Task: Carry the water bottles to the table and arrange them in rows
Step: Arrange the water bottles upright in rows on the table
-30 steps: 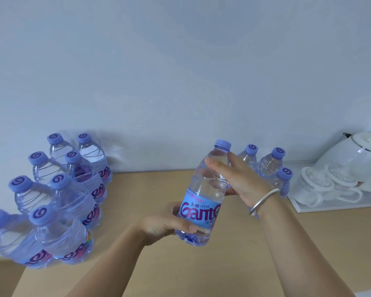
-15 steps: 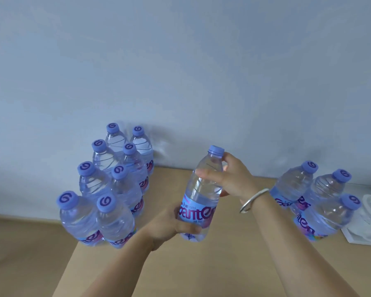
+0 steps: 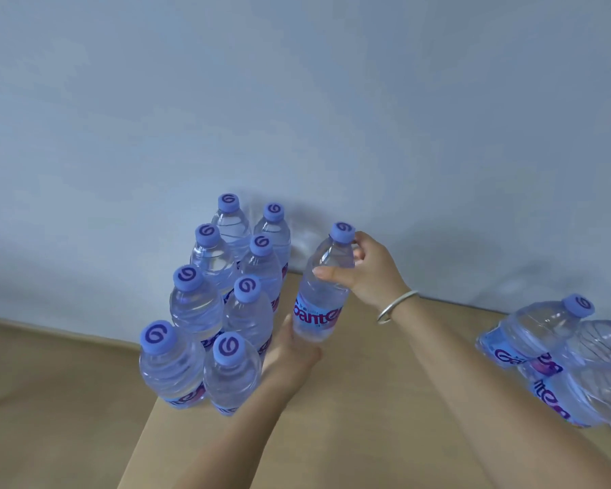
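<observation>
I hold one clear water bottle (image 3: 323, 287) with a blue cap and blue label above the wooden table (image 3: 385, 400), tilted slightly. My right hand (image 3: 371, 273) grips its neck and shoulder; a silver bangle sits on that wrist. My left hand (image 3: 290, 351) holds the bottle's base from below, its fingers mostly hidden. Just left of the held bottle stand two rows of several upright bottles (image 3: 226, 301) running from the table's front left corner back to the wall. The held bottle is beside the back end of these rows.
Another group of three bottles (image 3: 558, 351) stands at the right edge of view. A pale blue wall (image 3: 332, 118) backs the table. The table's left edge runs down from the front bottles, with wooden floor (image 3: 50, 400) beyond it.
The bottle has moved left and farther back, close to the two rows. My view has swung left, so the rows sit nearer the centre and the right group has slid toward the edge.
</observation>
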`<state>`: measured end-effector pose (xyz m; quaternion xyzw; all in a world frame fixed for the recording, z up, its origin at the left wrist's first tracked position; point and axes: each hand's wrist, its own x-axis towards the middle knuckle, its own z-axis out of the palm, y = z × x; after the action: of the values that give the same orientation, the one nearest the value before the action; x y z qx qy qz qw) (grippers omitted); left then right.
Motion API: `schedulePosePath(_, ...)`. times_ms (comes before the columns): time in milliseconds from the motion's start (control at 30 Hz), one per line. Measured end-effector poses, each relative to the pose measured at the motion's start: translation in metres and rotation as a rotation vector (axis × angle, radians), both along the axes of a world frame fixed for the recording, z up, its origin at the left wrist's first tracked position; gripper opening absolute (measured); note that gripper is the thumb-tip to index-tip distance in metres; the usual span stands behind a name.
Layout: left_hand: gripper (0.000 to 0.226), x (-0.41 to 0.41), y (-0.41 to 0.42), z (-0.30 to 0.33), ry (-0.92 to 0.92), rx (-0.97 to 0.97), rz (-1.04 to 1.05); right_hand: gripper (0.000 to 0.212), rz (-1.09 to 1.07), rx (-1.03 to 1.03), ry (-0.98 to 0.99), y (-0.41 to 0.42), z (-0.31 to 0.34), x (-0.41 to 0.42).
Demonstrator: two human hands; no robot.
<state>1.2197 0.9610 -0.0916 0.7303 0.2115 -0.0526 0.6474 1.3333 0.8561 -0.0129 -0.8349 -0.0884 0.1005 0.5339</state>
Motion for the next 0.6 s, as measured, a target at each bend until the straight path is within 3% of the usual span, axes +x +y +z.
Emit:
schedulePosePath(100, 0.055, 0.012, -0.001, -0.004, 0.037, 0.139, -0.04, 0.051, -0.001, -0.027, -0.062, 0.018, -0.012, 0.014)
schedulePosePath(400, 0.063, 0.05, -0.021, -0.017, 0.103, -0.149, 0.137, 0.044, 0.032, -0.065, -0.098, 0.038, -0.047, 0.037)
schedulePosePath(600, 0.061, 0.074, -0.026, -0.022, 0.134, -0.595, 0.379, 0.046, -0.035, -0.039, -0.098, 0.034, -0.053, 0.054)
